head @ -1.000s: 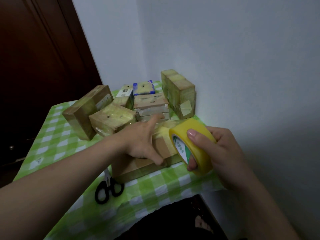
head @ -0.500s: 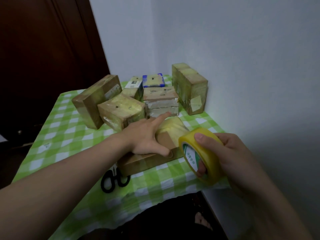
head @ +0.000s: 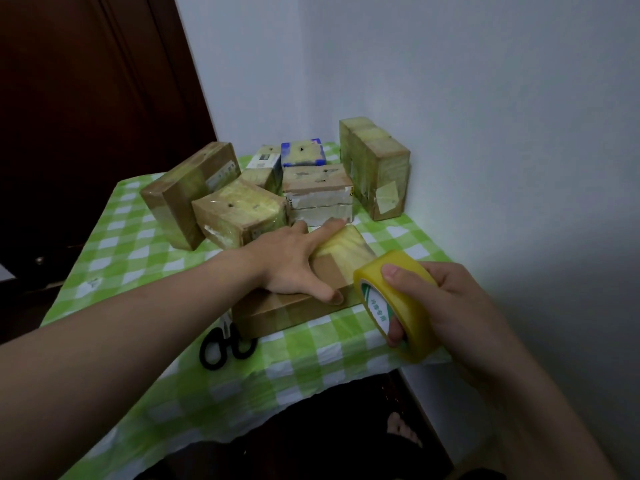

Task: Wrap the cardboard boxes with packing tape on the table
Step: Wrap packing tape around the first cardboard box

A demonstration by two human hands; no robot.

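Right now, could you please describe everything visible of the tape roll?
The tape roll is a wide ring of glossy yellow tape with a green-and-white label on its side. The right hand grips it, thumb on the outer band, a finger in the core. It is held on edge over the table, beside the flat box.

The left grip [head: 292,268] covers the middle of the flat box [head: 298,313]; the tape roll [head: 410,322] hides its near right corner; the blades of the scissors [head: 231,341] vanish under its left end. The roll's core print is unreadable.
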